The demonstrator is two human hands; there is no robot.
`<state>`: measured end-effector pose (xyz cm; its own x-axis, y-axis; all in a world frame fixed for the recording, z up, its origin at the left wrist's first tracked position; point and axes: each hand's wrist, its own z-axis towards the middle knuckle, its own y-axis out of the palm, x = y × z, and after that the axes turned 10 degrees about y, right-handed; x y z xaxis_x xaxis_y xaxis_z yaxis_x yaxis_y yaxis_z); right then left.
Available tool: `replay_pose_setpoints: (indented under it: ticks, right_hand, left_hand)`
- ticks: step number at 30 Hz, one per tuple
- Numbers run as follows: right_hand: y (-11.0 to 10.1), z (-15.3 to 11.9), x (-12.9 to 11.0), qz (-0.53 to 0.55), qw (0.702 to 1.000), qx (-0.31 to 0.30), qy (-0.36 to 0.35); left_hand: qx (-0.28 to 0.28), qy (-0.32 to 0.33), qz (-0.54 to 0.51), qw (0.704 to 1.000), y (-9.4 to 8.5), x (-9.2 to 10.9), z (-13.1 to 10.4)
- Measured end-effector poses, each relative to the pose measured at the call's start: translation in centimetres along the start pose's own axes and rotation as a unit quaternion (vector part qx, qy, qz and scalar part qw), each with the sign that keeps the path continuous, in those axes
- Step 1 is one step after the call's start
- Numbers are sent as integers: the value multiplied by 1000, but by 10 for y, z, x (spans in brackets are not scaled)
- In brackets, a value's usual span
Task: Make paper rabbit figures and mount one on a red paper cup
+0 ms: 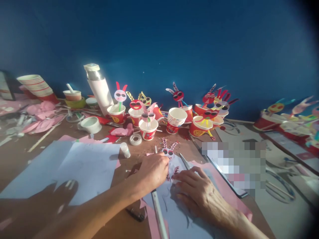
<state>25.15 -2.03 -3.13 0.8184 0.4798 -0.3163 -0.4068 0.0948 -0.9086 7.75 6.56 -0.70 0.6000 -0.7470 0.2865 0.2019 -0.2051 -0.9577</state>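
Observation:
On a white sheet of paper point(171, 205) lies a small paper bunny face point(168, 153) with dark sunglasses and striped ears. Just below it are loose striped paper ears point(176, 170). My left hand point(154, 169) is closed beside the face, its fingers curled down at the ears; whatever they pinch is hidden. My right hand point(196, 189) lies on the sheet with its fingers apart, fingertips beside the loose ears. A long pale cutter-like tool point(159, 212) rests below my left hand. Past my right fingers lies a thin metal blade-like tool point(184, 161).
Red and white paper cups point(149, 129) with paper bunny figures stand along the blue wall. Nearer are a tape roll point(136, 139), a small white bottle point(125, 150) and white sheets point(92, 169). A thermos point(99, 91) stands behind; a phone point(225, 172) lies right.

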Motion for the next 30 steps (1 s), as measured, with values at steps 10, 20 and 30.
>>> replay_pose_setpoints:
  ticks: [10,20,30]
  right_hand:
    - [4,-3,9,24,999,-9,-34]
    - [-3,3,8,40,998,-25,-38]
    - [2,3,9,26,999,-32,-32]
  left_hand:
    - [44,44,7,998,0,2,-21]
    - [31,159,0,987,20,5,-50]
    - [22,188,-5,982,17,-5,-49]
